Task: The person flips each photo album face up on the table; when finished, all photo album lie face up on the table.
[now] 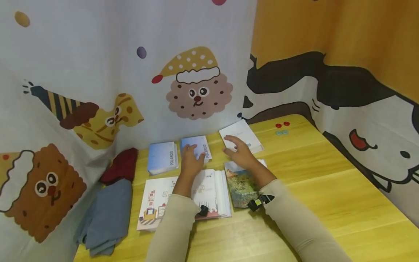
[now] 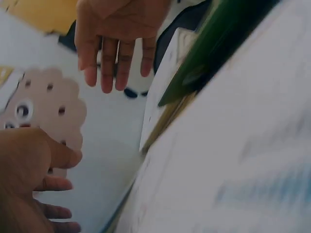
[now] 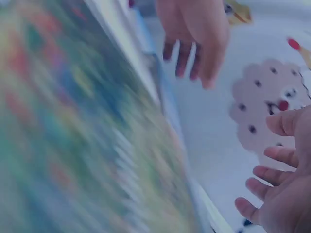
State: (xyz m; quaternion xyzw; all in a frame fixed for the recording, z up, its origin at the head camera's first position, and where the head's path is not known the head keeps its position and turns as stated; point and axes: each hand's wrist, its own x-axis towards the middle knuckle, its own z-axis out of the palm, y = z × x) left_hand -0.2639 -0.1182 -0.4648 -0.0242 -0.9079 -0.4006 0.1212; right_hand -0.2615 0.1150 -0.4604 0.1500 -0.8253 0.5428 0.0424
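My left hand hovers over an open white album, its fingertips overlapping a blue photo album marked POLAROID. Its fingers are spread and loosely bent, holding nothing. To the right, my right hand is held above a photo album with a landscape cover, fingers apart and nothing between them. Past those fingers lies a white album. In the right wrist view the palm of the right hand faces the left hand with a gap between them.
A second blue POLAROID album stands at the back left of the wooden table. Folded grey cloth and dark red cloth lie at the left edge. Small red discs and pale blue discs sit back right. A printed curtain hangs behind.
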